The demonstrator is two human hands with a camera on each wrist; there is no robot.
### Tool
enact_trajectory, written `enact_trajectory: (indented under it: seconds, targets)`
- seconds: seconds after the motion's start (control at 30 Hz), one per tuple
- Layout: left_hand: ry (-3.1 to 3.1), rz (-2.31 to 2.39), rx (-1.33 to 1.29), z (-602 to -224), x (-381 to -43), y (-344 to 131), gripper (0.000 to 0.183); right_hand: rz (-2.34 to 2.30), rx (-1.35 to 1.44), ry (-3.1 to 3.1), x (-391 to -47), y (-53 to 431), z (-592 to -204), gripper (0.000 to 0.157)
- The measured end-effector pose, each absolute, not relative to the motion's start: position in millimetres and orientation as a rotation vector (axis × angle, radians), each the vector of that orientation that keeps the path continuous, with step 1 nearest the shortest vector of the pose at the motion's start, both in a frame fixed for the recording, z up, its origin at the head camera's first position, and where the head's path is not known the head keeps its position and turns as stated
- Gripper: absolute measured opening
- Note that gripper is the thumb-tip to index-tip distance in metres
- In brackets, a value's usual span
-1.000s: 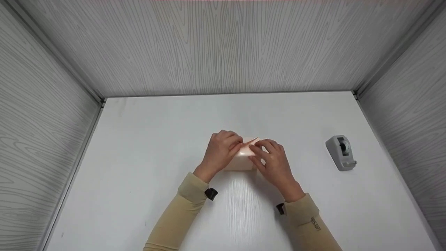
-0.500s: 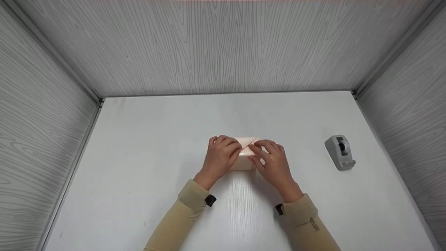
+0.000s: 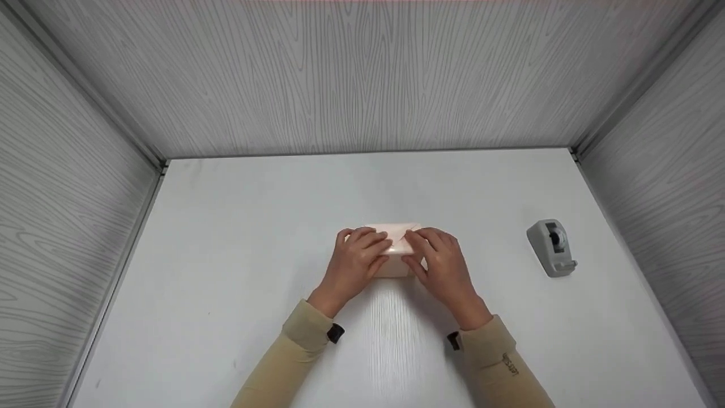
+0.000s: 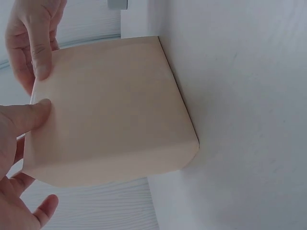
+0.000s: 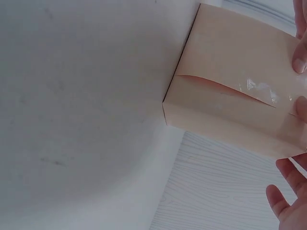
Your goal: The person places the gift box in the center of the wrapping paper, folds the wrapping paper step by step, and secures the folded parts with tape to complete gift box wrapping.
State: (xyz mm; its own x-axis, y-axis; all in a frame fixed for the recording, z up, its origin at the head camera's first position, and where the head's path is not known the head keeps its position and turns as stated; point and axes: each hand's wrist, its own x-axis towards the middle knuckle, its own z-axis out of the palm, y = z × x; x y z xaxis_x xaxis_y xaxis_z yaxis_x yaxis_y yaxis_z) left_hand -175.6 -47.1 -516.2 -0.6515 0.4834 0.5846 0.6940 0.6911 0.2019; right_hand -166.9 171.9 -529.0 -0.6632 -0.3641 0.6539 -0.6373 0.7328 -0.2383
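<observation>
A small box (image 3: 393, 267) wrapped in pale peach paper stands on the white table, between both hands. Folded paper with a slanting edge lies across its top. My left hand (image 3: 355, 258) holds the left part, fingers over the top and thumb on the near face. My right hand (image 3: 447, 266) grips the right part likewise, its fingertips by the slanting fold. In the right wrist view, a paper flap edge (image 5: 225, 88) gapes slightly on the near face, with shiny clear tape (image 5: 259, 91) beside it. The far side of the box is hidden in the head view.
A grey tape dispenser (image 3: 552, 247) with a roll in it stands on the table (image 3: 255, 209) to the right. Pale wood-grain panels (image 3: 362, 73) enclose the table at the back and both sides.
The raised paper flap on top has been folded down flat. My left hand has shifted slightly down and left, its fingers now spread over the top; my right hand has barely moved.
</observation>
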Motion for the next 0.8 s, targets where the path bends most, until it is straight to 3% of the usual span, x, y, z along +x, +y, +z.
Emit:
enact_trajectory:
  seconds: [0.1, 0.33, 0.5, 0.8]
  targets:
    - [-2.398, -0.544, -0.902, -517.5, -176.6, -47.5, 0.029, 0.540, 0.782, -2.371, -168.0, 172.4, -527.2, 0.049]
    - [-2.369, -0.500, -0.897, -520.8, -185.7, -46.4, 0.027, 0.459, 0.819, -2.436, -178.8, 172.4, -519.4, 0.041]
    - [-2.363, -0.488, -0.888, -519.1, -194.2, -46.1, 0.026, 0.493, 0.878, -2.459, -192.7, 174.3, -518.1, 0.045]
    - [-2.419, -0.465, -0.851, -523.9, -199.8, -55.0, 0.041, 0.542, 0.940, -2.394, -204.4, 177.8, -519.9, 0.044]
